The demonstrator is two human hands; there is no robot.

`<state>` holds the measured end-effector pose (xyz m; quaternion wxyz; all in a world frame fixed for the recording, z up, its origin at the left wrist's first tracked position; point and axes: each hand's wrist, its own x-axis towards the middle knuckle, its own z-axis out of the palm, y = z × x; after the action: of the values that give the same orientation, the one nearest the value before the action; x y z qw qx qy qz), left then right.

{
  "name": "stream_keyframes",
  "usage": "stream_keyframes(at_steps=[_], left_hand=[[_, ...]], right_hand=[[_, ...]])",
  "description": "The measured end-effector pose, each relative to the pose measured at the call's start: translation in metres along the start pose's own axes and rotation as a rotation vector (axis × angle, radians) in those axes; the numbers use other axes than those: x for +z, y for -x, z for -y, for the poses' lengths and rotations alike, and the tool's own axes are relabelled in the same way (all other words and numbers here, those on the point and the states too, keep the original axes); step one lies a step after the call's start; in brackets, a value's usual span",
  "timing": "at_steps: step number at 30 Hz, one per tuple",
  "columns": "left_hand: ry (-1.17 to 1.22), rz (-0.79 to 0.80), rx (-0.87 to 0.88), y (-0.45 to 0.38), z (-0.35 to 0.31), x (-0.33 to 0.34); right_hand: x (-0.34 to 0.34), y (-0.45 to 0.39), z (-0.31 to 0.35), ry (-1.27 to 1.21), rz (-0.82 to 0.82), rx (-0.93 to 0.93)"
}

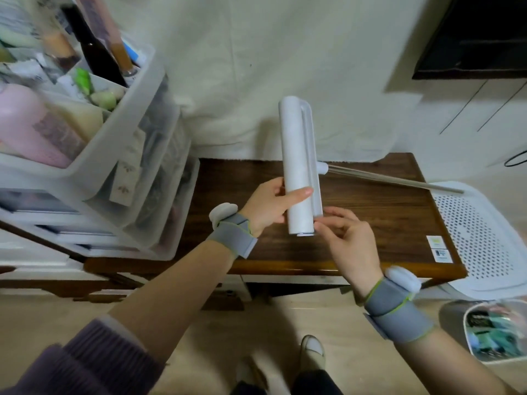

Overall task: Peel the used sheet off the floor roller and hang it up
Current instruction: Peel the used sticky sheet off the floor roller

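While both hands work at the roller, the scene reads so:

Drawer unit: translucent plastic, at the left, resting on the dark wooden table; its drawers hold blurred dark and patterned things I cannot identify.
Open top bin: on that unit; inside stand a dark bottle, a pink container and a green item, with other clutter too blurred to name.
Perforated basket: white, at the right edge of the table; contents not visible.
Small bin: near right on the floor, holding teal and dark packaging.
Floor roller: held in the air above the table, its long axis running near to far, far end tilted slightly left; the sheet still looks wrapped on it.
Handle rod: metal, leaving the roller's frame sideways toward the right, over the basket.
Left hand: closed around the roller's lower part, thumb across the front.
Right hand: fingertips pinching at the roller's near end, by the frame's edge.
Wrists: each wears a grey strap.
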<state>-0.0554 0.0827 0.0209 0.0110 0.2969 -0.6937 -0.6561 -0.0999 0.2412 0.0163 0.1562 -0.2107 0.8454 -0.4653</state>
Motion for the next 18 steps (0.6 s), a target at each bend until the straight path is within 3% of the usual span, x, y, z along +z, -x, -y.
stream_keyframes(at_steps=[3, 7, 18], left_hand=[[0.0, -0.027, 0.021, -0.001, 0.002, 0.006], [0.023, -0.062, 0.009, 0.0, 0.007, 0.013], [0.033, -0.125, -0.033, 0.0, 0.011, 0.015]], right_hand=[[0.003, 0.009, 0.0, 0.039, -0.068, -0.004], [0.004, 0.014, 0.003, 0.023, -0.016, 0.062], [0.014, 0.018, 0.007, 0.171, 0.005, -0.005]])
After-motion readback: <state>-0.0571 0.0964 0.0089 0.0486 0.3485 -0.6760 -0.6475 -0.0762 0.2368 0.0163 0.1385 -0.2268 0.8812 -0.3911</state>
